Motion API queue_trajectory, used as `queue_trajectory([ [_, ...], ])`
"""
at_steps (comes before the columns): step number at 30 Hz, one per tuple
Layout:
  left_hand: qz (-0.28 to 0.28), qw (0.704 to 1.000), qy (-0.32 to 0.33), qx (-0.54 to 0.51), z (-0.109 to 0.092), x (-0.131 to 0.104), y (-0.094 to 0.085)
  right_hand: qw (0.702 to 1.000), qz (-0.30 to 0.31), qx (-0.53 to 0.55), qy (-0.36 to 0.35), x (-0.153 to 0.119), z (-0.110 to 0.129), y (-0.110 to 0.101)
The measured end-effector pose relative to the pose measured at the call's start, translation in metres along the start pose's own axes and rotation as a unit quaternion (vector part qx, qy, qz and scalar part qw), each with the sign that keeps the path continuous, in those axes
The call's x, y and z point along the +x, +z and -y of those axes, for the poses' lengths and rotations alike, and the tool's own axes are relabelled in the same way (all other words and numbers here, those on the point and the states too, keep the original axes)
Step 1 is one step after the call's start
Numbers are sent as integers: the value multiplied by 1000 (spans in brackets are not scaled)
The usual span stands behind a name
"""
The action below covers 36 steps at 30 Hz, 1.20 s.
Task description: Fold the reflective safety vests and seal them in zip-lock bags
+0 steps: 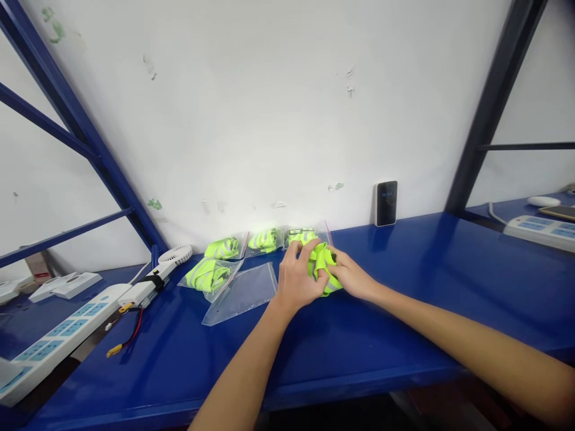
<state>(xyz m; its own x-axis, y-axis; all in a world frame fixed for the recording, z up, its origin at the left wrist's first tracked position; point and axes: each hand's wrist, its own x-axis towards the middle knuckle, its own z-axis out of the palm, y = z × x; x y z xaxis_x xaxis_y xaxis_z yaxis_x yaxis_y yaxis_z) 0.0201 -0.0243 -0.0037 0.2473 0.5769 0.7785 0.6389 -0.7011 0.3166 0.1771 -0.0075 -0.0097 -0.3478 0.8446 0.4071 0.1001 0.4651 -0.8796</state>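
Between both hands is a bundled neon-yellow reflective vest [324,258] with silver strips, just above or on the blue tabletop. My left hand [297,274] curls its fingers and thumb round the bundle's left side. From the right, my right hand [351,273] grips the other side, its fingertips partly hidden by the fabric. Left of my left hand lies a flat clear zip bag [245,294]. Beyond it are several bagged yellow bundles, among them a near one [207,275], one by the wall [265,240], and one behind my hands [302,234].
A white device with a black screen [386,203] leans against the wall at right. On the left are a small white fan [176,255], a power strip [67,332] and a cable with yellow connectors [135,329]. Blue rack posts [96,143] flank the blue table [359,359].
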Motion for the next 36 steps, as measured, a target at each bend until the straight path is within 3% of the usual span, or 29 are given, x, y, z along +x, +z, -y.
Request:
queue_trajectory([
  [3, 9, 1000, -26, 10, -2, 2, -6, 997, -15, -68, 14, -3, 10, 1],
  [7, 18, 992, -58, -109, 2, 0, -1, 991, 11, -136, 0, -7, 19, 0],
  [10, -8, 989, -63, -133, 4, -5, 8, 989, 31, -141, -27, -9, 17, -1],
  [15, -59, 988, -75, -123, 4, -8, 18, 991, 10, -125, -49, -10, 12, -1],
  [17, -63, 982, -109, -141, 5, -6, 19, 990, 12, -135, -39, -10, 12, 0],
  [20, -62, 950, -215, -218, 10, -3, 19, 987, 9, -157, -8, -7, 13, 2],
  [22, -57, 937, -243, -244, 14, -2, 17, 990, 14, -143, 8, -6, 14, 2],
  [24, -46, 964, -179, -192, 17, 0, 11, 992, 27, -121, -1, -5, 14, 2],
  [26, -28, 995, -53, -74, 18, 4, 0, 991, 29, -133, -15, -5, 14, 3],
  [29, 36, 988, 109, 99, 15, 17, -21, 981, 21, -193, -21, -7, 16, 4],
  [32, 110, 961, 153, 201, 2, 37, -38, 971, 21, -234, -28, -8, 21, 5],
  [36, 172, 944, 112, 259, -17, 56, -47, 960, 22, -277, -33, -12, 30, 3],
])
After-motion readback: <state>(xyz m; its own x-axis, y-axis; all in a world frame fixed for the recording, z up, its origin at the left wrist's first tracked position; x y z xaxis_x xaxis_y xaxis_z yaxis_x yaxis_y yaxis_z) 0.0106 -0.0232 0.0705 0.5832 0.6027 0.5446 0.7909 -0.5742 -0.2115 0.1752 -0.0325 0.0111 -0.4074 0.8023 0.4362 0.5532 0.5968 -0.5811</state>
